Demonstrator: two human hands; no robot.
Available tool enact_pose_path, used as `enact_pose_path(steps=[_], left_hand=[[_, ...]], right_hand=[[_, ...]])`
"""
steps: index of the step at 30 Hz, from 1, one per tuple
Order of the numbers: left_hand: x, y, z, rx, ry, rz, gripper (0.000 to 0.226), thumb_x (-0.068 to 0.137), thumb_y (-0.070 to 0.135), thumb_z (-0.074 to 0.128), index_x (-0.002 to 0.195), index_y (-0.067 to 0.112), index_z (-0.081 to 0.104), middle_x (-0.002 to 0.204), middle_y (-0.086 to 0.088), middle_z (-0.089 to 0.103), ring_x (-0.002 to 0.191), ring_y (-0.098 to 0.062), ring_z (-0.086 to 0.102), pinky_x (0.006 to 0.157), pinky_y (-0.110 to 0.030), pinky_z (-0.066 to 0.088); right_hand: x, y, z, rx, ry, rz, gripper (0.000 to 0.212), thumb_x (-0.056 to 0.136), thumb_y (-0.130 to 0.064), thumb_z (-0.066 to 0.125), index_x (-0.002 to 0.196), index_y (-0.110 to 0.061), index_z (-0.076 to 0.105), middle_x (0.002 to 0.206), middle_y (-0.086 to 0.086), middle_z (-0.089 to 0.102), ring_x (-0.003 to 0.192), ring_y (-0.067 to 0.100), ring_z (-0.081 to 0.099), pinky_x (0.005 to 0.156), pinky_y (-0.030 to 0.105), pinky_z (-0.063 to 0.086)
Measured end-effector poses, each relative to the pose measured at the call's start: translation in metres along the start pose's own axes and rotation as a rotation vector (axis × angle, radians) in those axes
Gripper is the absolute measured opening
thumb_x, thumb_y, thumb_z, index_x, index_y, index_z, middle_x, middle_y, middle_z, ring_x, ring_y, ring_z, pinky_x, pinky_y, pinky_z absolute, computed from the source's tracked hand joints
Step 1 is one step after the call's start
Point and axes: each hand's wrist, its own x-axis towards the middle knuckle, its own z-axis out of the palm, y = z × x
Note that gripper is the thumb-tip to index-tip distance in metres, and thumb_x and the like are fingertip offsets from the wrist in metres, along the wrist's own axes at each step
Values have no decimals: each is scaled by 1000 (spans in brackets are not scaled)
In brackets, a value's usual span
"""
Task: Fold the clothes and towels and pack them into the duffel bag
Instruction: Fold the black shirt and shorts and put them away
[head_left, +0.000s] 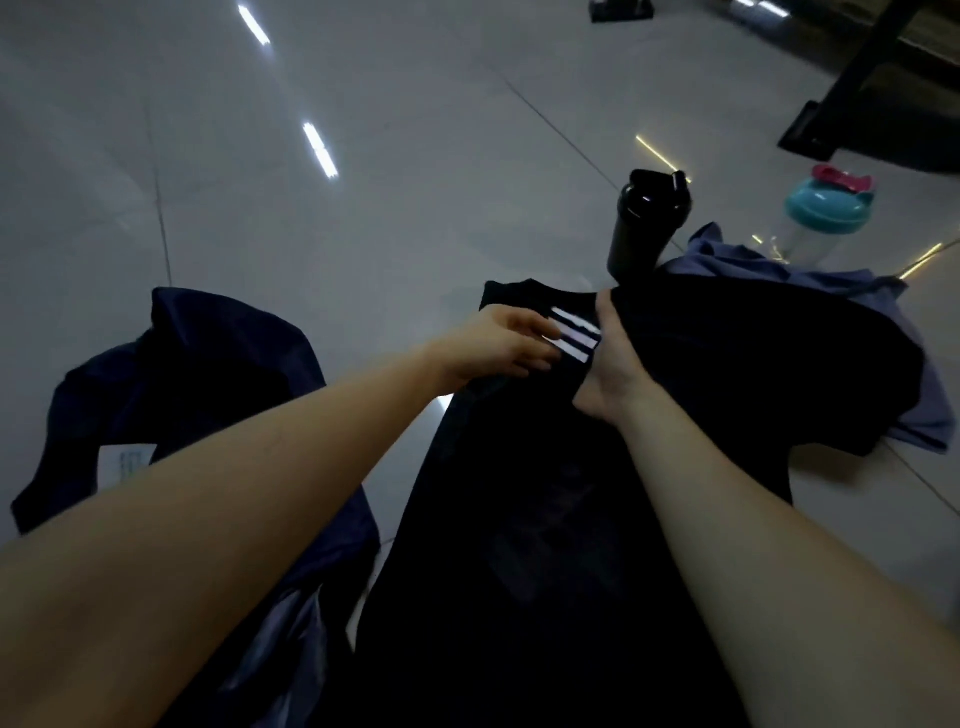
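A black garment (545, 493) with white stripes (574, 332) near its far end lies spread on the tiled floor (363, 182), running away from the person. The left hand (498, 340) rests on it just beside the stripes, fingers (540, 338) bent narrow; I cannot tell whether they pinch cloth. The right hand (605, 364) lies edge-on along a fold, its fingers hidden by cloth, grip unclear. A blue-violet garment (769, 265) shows from under the black one's right side. Beyond stand a black bottle (644, 228) and a teal-lidded bottle (826, 213). A navy cloth item (208, 364) lies left.
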Motion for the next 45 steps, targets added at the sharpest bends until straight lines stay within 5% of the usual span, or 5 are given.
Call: enact_pose_path(steps=[7,23,31,38,45], left_hand=[[-44,-96,-24,497,242,-354,28,85,25,78,106,11,65,99,-5,68,86,-19,66,79,-35,58],[-112,-167,64,824,25,-270,59,64,73,68,101,29,59,103,6,66,89,-18,66,79,-39,59],[-137,-172,71,760,-47,-402,29,77,42,80,86,24,58,80,9,62,78,-14,62,60,-27,46],[-175,-185,71,507,49,-512,34,76,33,84,106,24,72,94,4,74,83,-13,72,82,-31,61],[-225,-174,74,634,-25,-524,23,79,24,77,99,14,72,95,-6,74,85,-21,71,78,-35,61]], right_hand=[[17,13,-29,-387,402,83,35,92,13,40,113,0,64,97,9,72,68,16,72,39,21,48],[58,-36,-46,-273,481,-226,26,86,24,38,98,8,55,93,23,68,80,38,73,66,45,61],[-6,15,-31,-1315,773,-326,46,88,-13,60,131,-10,47,139,15,44,123,34,51,94,39,45],[-64,97,4,-1080,177,266,14,95,-15,54,94,-4,63,81,16,68,65,30,70,61,40,61],[-118,152,6,-894,-110,666,40,108,-25,35,111,5,61,90,23,73,81,33,74,68,41,62]])
